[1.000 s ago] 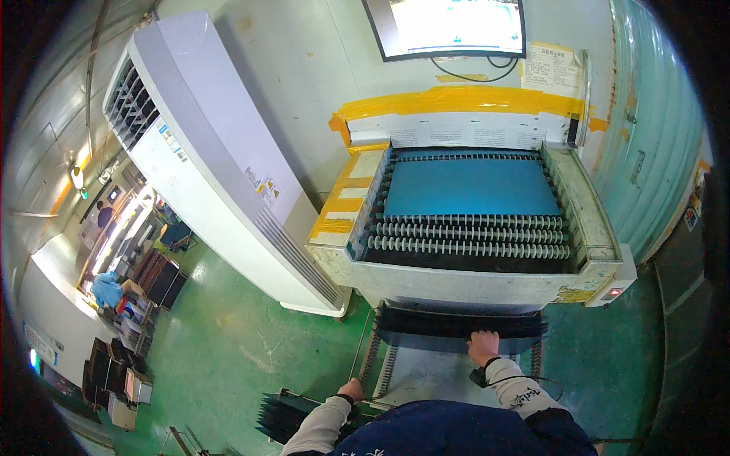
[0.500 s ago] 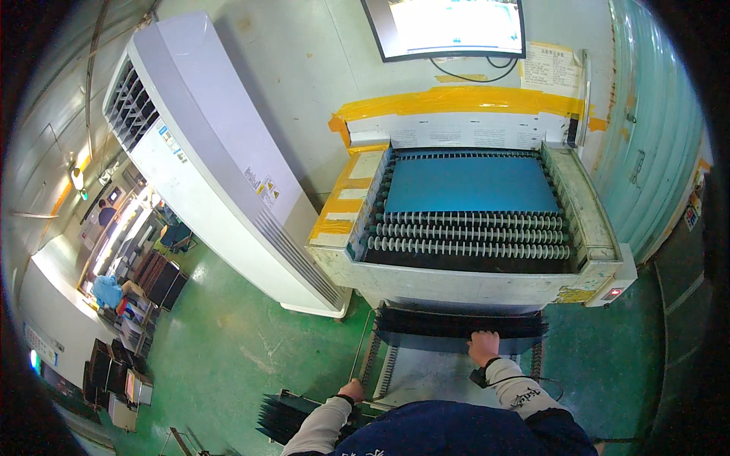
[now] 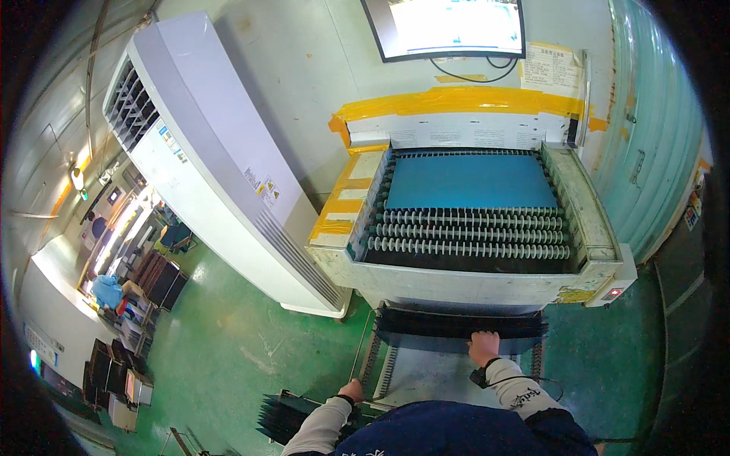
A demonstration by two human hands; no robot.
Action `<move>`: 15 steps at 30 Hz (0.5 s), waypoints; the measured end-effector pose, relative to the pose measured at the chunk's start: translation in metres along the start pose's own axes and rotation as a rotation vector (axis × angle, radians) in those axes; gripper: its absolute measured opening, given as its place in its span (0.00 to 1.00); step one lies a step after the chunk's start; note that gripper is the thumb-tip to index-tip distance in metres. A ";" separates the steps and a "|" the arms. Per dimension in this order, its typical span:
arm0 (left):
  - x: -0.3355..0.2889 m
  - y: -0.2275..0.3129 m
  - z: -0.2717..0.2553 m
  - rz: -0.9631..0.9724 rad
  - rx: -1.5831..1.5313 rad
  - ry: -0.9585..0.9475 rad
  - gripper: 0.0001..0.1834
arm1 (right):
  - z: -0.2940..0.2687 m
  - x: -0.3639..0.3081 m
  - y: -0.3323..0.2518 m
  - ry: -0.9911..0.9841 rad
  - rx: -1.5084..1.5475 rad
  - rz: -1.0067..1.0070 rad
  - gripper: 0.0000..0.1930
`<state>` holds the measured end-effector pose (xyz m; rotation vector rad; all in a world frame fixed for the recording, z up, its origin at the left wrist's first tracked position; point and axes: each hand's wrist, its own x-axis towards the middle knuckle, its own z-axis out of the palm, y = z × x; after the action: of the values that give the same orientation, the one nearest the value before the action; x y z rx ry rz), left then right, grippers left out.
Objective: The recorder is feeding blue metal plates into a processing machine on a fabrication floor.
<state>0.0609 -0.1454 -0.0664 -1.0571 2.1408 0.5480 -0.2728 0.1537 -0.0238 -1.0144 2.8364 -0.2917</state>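
In front of me stands a slotted rack (image 3: pixel 370 361) with toothed side rails. Several thin dark panels (image 3: pixel 426 323) stand upright side by side at its far end. My right hand (image 3: pixel 484 348) is closed over the top edge of the nearest panel. My left hand (image 3: pixel 352 391) is closed around the metal frame at the rack's near left corner. Beyond the rack, a flat blue panel (image 3: pixel 471 182) lies on the roller conveyor (image 3: pixel 468 249) of a machine. White discs line the rollers in front of it.
A tall white air conditioner (image 3: pixel 228 167) stands left of the machine. Beside my left forearm is another batch of dark panels (image 3: pixel 283 418). A monitor (image 3: pixel 456 30) hangs on the wall ahead. Far left, a person in blue (image 3: pixel 108 291) is near stacked racks (image 3: pixel 163 281).
The blue panel has shifted slightly away from me along the rollers. Both my hands and the dark panels stay where they were.
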 end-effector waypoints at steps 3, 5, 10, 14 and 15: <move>0.000 -0.002 0.002 0.006 -0.008 0.024 0.25 | 0.001 0.001 0.000 0.002 0.006 -0.002 0.11; -0.003 0.003 0.001 0.027 -0.035 0.033 0.25 | 0.002 0.000 0.002 -0.004 0.001 0.008 0.11; 0.004 -0.003 0.008 0.020 -0.005 0.047 0.25 | 0.004 0.001 0.002 0.012 -0.008 0.003 0.11; 0.015 -0.012 0.016 0.015 -0.003 0.066 0.25 | 0.003 0.002 -0.002 0.021 0.004 -0.002 0.11; 0.015 -0.009 0.016 0.011 -0.015 0.063 0.25 | 0.003 0.001 0.000 0.014 0.002 0.004 0.11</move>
<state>0.0677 -0.1488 -0.0888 -1.0845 2.2021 0.5435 -0.2730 0.1530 -0.0264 -1.0098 2.8503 -0.3025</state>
